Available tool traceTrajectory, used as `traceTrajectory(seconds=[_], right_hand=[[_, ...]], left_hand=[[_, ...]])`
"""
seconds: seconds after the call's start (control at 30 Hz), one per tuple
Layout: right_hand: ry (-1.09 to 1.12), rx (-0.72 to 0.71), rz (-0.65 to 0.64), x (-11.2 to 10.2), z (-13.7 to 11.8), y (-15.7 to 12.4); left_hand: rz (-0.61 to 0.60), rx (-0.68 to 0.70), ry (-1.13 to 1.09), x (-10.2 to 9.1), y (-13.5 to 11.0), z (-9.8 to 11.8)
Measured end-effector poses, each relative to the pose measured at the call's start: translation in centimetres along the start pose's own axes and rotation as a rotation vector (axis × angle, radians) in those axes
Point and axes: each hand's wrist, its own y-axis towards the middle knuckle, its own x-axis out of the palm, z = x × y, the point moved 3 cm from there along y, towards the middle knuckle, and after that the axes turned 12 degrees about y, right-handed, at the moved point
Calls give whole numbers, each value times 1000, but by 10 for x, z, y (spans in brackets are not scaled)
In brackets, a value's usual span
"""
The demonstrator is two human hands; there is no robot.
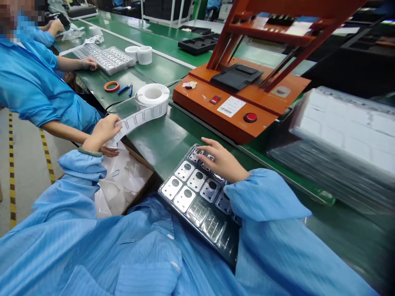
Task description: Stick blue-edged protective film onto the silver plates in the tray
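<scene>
A clear plastic tray (197, 213) of small square metal parts (184, 170) rests against my lap at the near edge of the green bench. My right hand (220, 162) lies on the tray's far end, fingers curled down onto the parts there; whether it grips one is hidden. My left hand (105, 130) is closed on a white strip of labels (137, 119) that runs off a white roll (152, 95) standing on the bench. Both my arms wear blue sleeves.
An orange press machine (234, 98) with a red button (250, 117) stands behind the tray. A stack of clear trays (342, 144) lies at the right. A box of white liner scraps (120, 181) sits under my left arm. A co-worker in blue (33, 82) sits at the left by a parts tray (106, 59).
</scene>
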Motion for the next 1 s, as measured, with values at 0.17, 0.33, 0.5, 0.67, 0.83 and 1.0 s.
traceTrajectory(seconds=[0.17,0.33,0.5,0.67,0.83,1.0], right_hand=[[26,-37,51,6,0,-9],[47,-22,68,10,2,-18],[49,-5,63,15,5,-27],[63,-14,59,19,5,-29],[70,-64,86,23,4,-31],[55,-64,91,27,3,-34]], left_hand=[[290,-30,381,-17,-9,17],[321,-28,263,19,-29,26],[287,54,227,55,-58,44],[227,13,230,42,-58,56],[30,-81,211,28,-34,54],[-80,-47,133,29,-4,47]])
